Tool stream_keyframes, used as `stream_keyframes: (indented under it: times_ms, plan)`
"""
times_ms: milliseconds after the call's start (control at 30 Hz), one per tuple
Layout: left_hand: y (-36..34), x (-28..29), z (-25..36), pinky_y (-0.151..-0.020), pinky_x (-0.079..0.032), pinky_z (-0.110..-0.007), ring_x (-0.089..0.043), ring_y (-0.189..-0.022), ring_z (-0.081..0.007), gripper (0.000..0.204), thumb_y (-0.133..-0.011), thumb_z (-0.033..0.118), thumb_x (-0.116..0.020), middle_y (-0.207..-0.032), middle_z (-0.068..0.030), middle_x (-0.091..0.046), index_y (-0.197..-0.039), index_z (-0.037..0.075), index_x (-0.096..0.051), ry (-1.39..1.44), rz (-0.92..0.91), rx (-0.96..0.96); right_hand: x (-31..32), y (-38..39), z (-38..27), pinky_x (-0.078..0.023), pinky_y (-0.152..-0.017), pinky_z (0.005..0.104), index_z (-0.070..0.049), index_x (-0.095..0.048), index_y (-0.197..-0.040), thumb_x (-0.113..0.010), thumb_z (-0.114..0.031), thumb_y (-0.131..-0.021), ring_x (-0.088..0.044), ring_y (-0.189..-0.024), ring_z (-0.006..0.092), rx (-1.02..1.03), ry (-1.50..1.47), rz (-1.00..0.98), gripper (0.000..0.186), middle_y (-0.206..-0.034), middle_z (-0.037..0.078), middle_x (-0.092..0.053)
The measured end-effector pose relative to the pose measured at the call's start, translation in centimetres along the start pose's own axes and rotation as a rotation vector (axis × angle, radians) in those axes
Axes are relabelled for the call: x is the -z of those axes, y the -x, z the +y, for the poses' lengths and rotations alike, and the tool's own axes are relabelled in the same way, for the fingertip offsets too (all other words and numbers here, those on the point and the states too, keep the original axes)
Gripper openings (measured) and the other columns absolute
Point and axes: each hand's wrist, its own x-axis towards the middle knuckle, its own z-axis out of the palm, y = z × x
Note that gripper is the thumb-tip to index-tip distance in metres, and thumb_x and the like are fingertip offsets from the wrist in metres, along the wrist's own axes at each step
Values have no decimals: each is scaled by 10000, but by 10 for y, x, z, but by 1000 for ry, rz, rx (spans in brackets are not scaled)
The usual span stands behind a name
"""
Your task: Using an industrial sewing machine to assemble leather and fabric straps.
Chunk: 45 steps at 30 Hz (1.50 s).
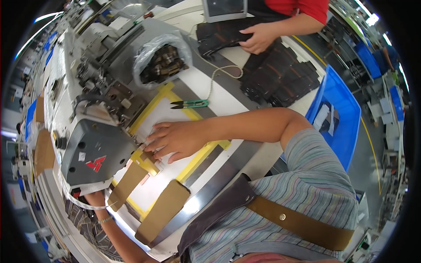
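Observation:
My right hand (169, 142) lies palm down with fingers spread on the white work plate edged in yellow tape (195, 168), its fingertips by a small yellow block (149, 163) beside the grey sewing machine head (96, 149). An olive strap piece (128, 184) runs from under that block toward the lower left; a second strap piece (162, 212) lies nearer me on the plate. My left hand (95, 198) reaches beneath the machine head, its fingers hidden. Green-handled snips (196, 103) on a cord rest beyond my right hand.
A clear bag of metal parts (162, 63) stands at the back. A co-worker's hand (258, 37) rests on stacked dark fabric pieces (285, 79) at the upper right, near a framed screen (224, 11). A blue bin (346, 127) is right of my arm; other workstations line both sides.

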Motion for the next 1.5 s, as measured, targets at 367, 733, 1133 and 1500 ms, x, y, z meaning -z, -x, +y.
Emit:
stream_keyframes:
  times_ms: [367, 733, 1133, 1500]
  plan:
    - [94, 144, 129, -1171, -513, -461, -598, -1357, -331, 441, -1170, 265, -513, -1520, -220, -585, -1481, -37, -594, -93, 1072, 120, 20, -8, -9, -355, -1233, 608, -90, -707, -1383, -696, -359, -1056, -506, -1485, 365, 12, 119, -28, 423, -1574, 170, -585]
    - [102, 40, 347, -684, -478, -502, -664, -743, -424, 115, -1031, 92, -695, -882, -192, -677, -1080, -2, -653, 3, -139, -289, 61, -41, -164, -553, -952, 421, 27, -536, -1570, -776, -366, -1019, -731, -1112, 368, -438, -988, 37, 719, -1260, 250, -748]
    - [99, 44, 364, -601, -458, -386, -618, -631, -281, 166, -1000, 130, -752, -799, -135, -661, -1011, -5, -656, 206, -81, -180, 77, -25, -168, -509, -700, 389, -45, -755, -1275, -811, -189, -924, -686, -768, 251, -636, -894, -11, 383, -914, 118, -775]
    - [100, 50, 360, -590, -396, -416, -525, -611, -334, 178, -981, 54, -764, -740, -161, -575, -915, -14, -613, 117, -97, -117, 63, -32, -158, -500, -674, 397, -42, -775, -1221, -786, -200, -974, -674, -733, 263, -580, -791, 43, 294, -884, 136, -767]
